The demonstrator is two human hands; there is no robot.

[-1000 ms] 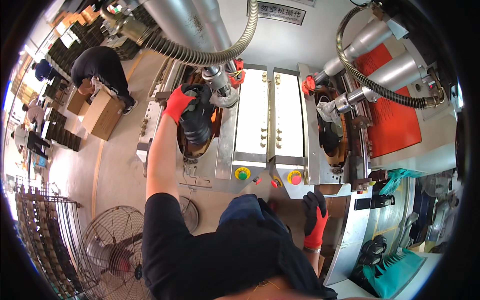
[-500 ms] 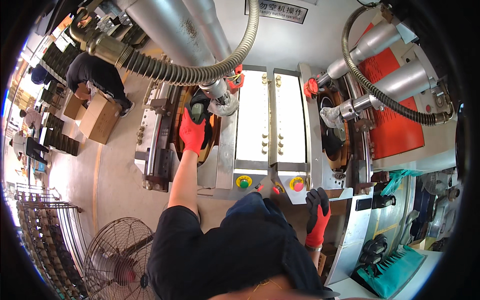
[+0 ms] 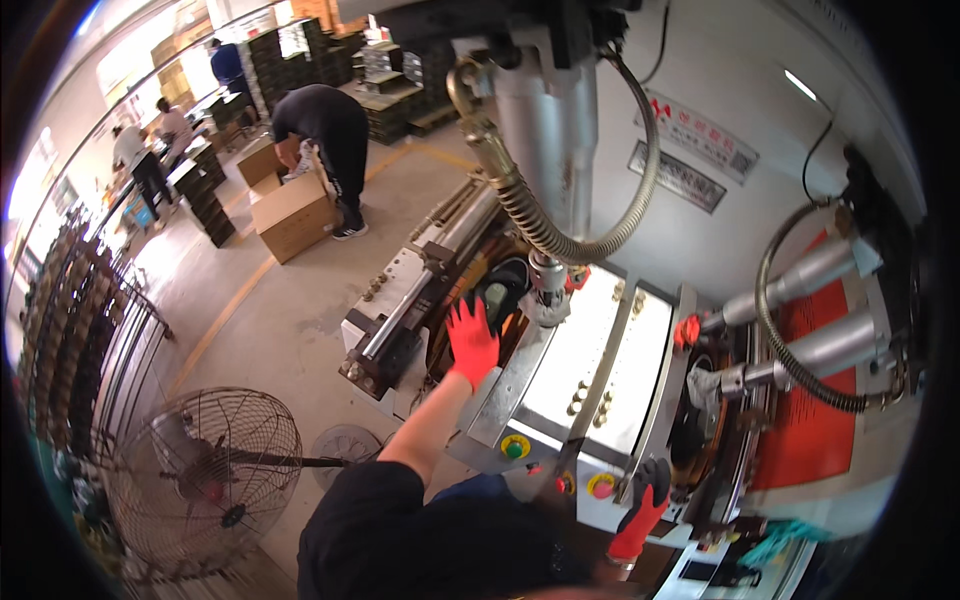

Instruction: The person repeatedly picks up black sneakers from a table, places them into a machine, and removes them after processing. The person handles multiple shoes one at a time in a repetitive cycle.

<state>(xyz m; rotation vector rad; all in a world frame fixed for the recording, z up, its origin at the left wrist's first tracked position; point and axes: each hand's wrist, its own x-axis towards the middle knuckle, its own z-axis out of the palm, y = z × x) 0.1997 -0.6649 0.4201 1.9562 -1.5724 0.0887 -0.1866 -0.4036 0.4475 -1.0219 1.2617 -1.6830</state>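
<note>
My left hand (image 3: 473, 340), in a red glove, reaches into the machine's left station. Its fingers look spread and lie against a black shoe-shaped piece (image 3: 512, 283) with an olive-grey top; whether they grip it is unclear. Right beside this piece, a metal press rod (image 3: 546, 275) ends in a pale wrapped pad. My right hand (image 3: 643, 508) wears a red glove with dark fingers, stretched out and holding nothing visible. It is close to the red button (image 3: 602, 486) on the front panel. Another dark piece (image 3: 690, 425) sits in the right station, partly hidden.
A green button (image 3: 515, 447) is on the panel's left. Ribbed hoses (image 3: 570, 245) and metal cylinders (image 3: 548, 140) hang over the machine. A caged fan (image 3: 205, 475) stands at left. Farther back, a person (image 3: 325, 135) bends over a cardboard box (image 3: 293, 215).
My view has swung left, so the machine appears tilted and farther right. The left hand stays at the black piece, its fingers now looking more spread. My right hand remains near the red button.
</note>
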